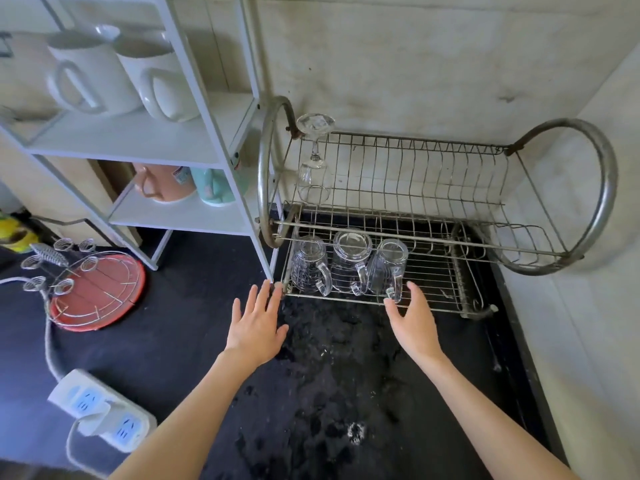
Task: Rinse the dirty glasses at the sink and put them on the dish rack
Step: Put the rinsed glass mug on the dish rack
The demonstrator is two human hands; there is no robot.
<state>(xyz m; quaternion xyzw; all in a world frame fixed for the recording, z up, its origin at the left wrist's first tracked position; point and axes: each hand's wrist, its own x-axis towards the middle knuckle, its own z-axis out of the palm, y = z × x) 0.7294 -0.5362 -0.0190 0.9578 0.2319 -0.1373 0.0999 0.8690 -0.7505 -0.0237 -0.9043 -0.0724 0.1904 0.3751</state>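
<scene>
A two-tier wire dish rack (433, 299) stands on the dark counter against the wall. Three clear glass mugs sit upside down in a row on its lower tier: the left mug (309, 265), the middle mug (351, 259) and the right mug (389, 266). A stemmed glass (314, 161) stands upside down on the upper tier at the left. My left hand (257, 323) hovers with straight fingers near the rack's front left corner. My right hand (414, 318) is relaxed and holds nothing, its fingertips just beside the right mug's handle.
A white shelf unit (194, 157) with white mugs, a pink cup and a teal cup stands left of the rack. A red tray with a wire holder (93, 292) and a white power strip (100, 410) lie at the left. The counter (346, 375) before the rack is wet.
</scene>
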